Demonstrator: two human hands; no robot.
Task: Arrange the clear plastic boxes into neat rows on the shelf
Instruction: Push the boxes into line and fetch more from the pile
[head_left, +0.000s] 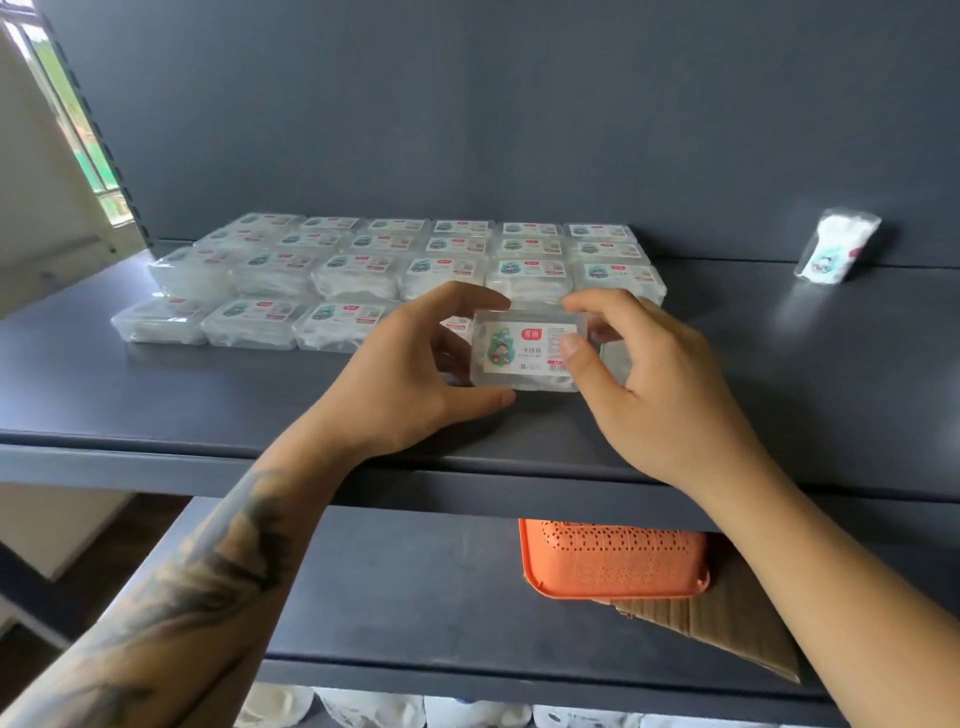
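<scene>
Both hands are on one clear plastic box (527, 349): left hand (415, 379) pinches its left end, right hand (649, 384) pinches the right. It's tilted up just above the dark shelf (156, 395), in front of the rows of boxes (395, 265). Orange basket (613, 558) sits one shelf down.

Bare forearms, no sleeves; dark tattoo on left forearm (208, 561), no rings on hands.

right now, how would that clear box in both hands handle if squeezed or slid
The clear box probably feels light: fingertips of the left hand and right hand alone hold it. Its thin walls likely flex under a squeeze. Its glossy plastic would probably slide easily on the smooth shelf.
</scene>
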